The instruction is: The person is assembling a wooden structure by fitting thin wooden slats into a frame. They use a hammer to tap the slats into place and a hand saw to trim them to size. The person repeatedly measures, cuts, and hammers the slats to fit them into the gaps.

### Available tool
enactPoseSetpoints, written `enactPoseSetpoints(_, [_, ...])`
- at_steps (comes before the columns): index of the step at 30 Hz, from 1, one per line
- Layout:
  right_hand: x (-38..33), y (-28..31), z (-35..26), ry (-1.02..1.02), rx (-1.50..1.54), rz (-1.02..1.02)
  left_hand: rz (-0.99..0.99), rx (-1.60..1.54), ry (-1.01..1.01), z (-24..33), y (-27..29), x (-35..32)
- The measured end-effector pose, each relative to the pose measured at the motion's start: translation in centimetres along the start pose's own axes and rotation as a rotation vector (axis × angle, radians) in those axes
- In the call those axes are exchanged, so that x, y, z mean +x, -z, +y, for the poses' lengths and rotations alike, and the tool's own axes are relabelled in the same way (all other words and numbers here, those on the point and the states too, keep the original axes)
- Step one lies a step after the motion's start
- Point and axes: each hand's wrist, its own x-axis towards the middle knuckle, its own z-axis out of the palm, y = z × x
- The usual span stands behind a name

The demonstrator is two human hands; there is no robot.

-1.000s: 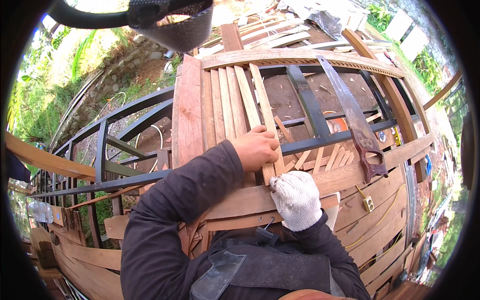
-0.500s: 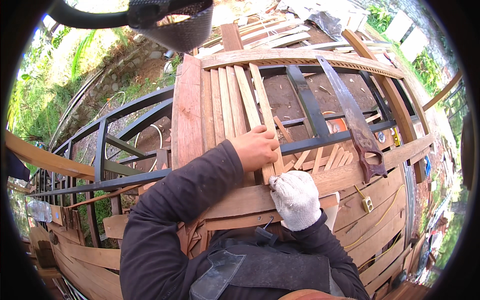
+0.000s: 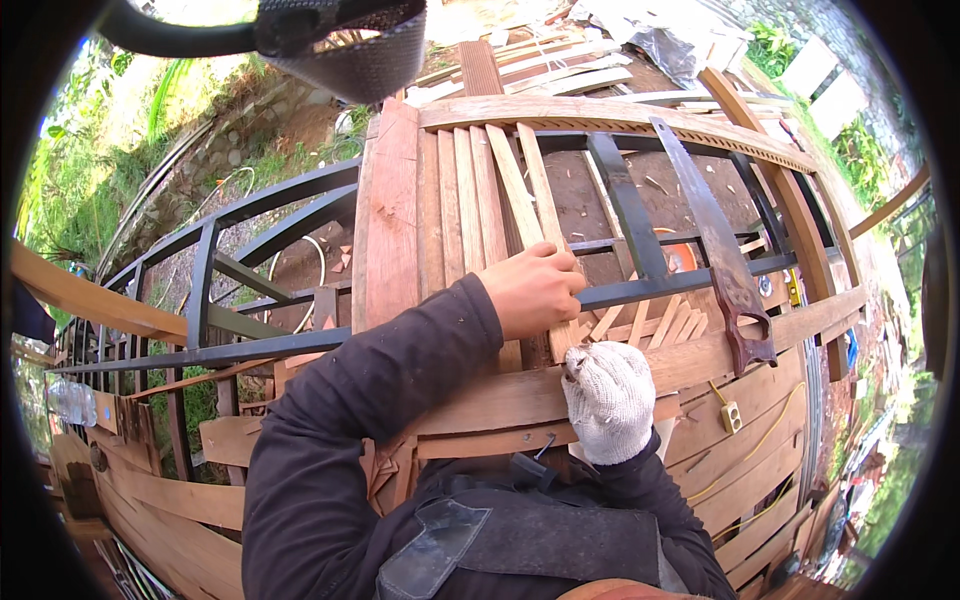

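My bare left hand (image 3: 535, 290) curls over a thin wooden slat (image 3: 535, 185) that lies slanted across a black metal frame (image 3: 640, 290), pressing its near end down. Just below it, my right hand (image 3: 610, 400) in a white knit glove is closed in a fist against the curved wooden plank (image 3: 760, 335). A small dark tip (image 3: 572, 374) pokes out of the top of the fist next to the slat's end; the rest of that object is hidden. Several more slats (image 3: 460, 200) lie side by side to the left.
A rusty hand saw (image 3: 722, 270) lies across the frame to the right, handle near me. A broad plank (image 3: 390, 220) runs along the slats' left side. Short wood offcuts (image 3: 665, 320) sit by the bar. Stacked curved planks (image 3: 770, 470) and a yellow cable lie lower right.
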Motion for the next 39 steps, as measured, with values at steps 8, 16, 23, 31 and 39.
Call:
enactPoseSetpoints(8, [0.3,-0.3,-0.3,-0.03,0.001,-0.164,0.016,-0.108,-0.008,-0.5,-1.5,-0.9])
enactPoseSetpoints(16, [1.4,-0.3,0.1,-0.019,-0.026,-0.273,-0.011,-0.14,0.081,-0.9,-2.6,-1.8])
enactPoseSetpoints(23, [2.4,-0.7,1.1,0.045,-0.033,-0.322,0.072,-0.088,0.041,-1.9,-3.1,-1.7])
enactPoseSetpoints(31, [2.2,-0.6,2.5,-0.056,0.176,-0.333,0.002,-0.135,0.072,-2.6,-2.6,-1.9])
enactPoseSetpoints(39, [0.4,1.3,2.6,-0.274,0.412,-0.24,-0.025,-0.294,0.087,-2.7,-2.2,-2.1])
